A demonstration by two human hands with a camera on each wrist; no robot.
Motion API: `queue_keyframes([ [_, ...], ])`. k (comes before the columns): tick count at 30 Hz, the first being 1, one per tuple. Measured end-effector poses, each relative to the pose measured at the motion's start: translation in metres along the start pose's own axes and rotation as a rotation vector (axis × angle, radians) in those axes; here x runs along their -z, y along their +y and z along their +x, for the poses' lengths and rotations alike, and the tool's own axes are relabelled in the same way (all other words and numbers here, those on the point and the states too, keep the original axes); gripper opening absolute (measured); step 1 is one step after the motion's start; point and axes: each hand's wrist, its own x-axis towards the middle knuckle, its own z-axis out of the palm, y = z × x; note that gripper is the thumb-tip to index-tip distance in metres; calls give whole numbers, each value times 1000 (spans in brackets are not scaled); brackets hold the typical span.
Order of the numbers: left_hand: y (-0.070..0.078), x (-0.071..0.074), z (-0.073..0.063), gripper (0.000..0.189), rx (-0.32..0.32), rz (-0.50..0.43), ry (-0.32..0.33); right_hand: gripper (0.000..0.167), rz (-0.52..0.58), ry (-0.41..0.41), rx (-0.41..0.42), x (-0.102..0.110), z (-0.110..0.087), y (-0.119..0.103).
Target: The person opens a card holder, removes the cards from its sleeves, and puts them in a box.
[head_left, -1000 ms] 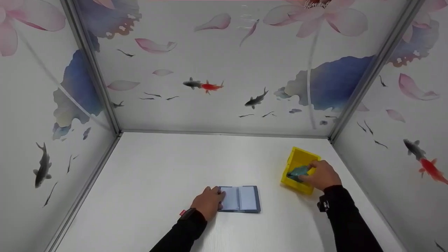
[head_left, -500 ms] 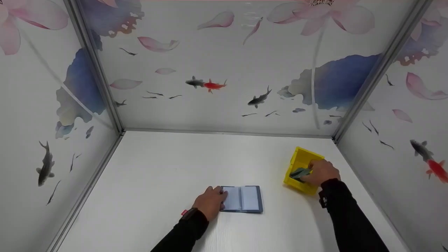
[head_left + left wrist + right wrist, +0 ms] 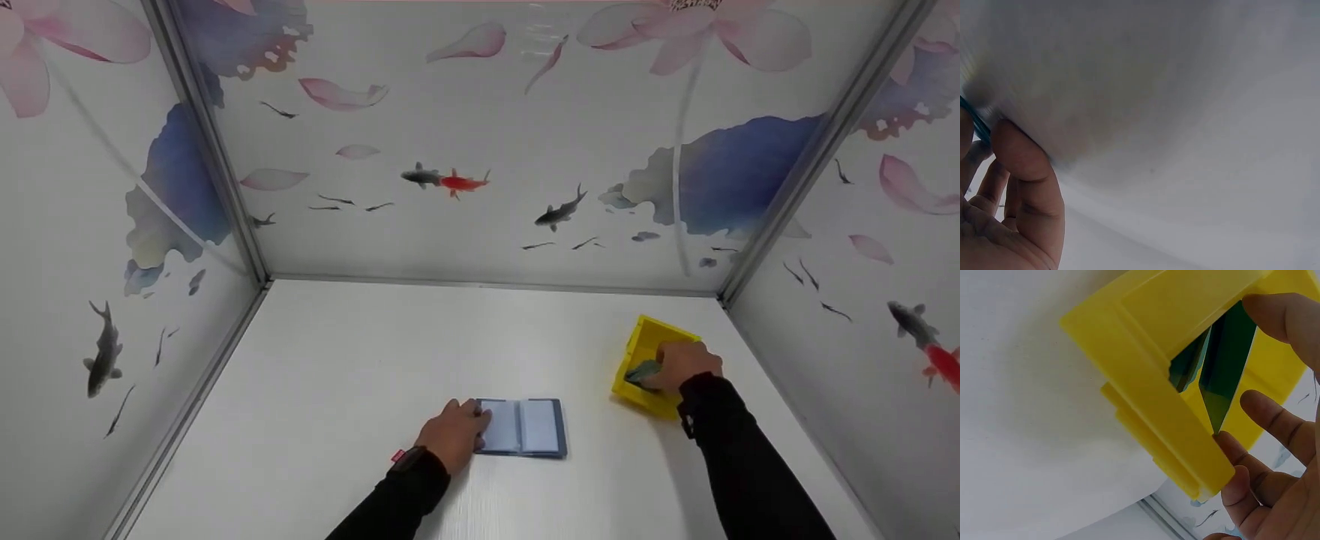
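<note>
My left hand grips the left edge of an open blue card holder with pale sleeve pages, lying flat on the table. In the left wrist view, a thin teal edge of the holder sits between my thumb and fingers. My right hand reaches into a yellow bin. A dark green card is held there by its ends, between thumb and a fingertip in the right wrist view. More green cards stand behind it in the bin, partly hidden by the wall.
The white table is enclosed by a back wall and two side walls printed with flowers and fish. The bin stands near the right wall, to the right of the card holder.
My right hand has shifted slightly left and deeper into the bin, covering more of the green cards. My left hand and the card holder stay together; the head view has moved slightly.
</note>
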Motion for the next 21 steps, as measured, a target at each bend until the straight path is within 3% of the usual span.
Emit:
queue_keyframes([
  [7, 3, 8, -1, 42, -23, 10, -7, 59, -2, -14, -16, 0, -4, 1],
  [12, 1, -1, 2, 43, -17, 31, -10, 59, 2, -20, -18, 1, -5, 3],
  [16, -3, -10, 4, 45, -2, 47, -12, 52, 16, 27, 20, 0, -5, 0],
  [21, -8, -7, 1, 45, 21, 2, -21, 47, 93, 57, 25, -2, -4, -14],
])
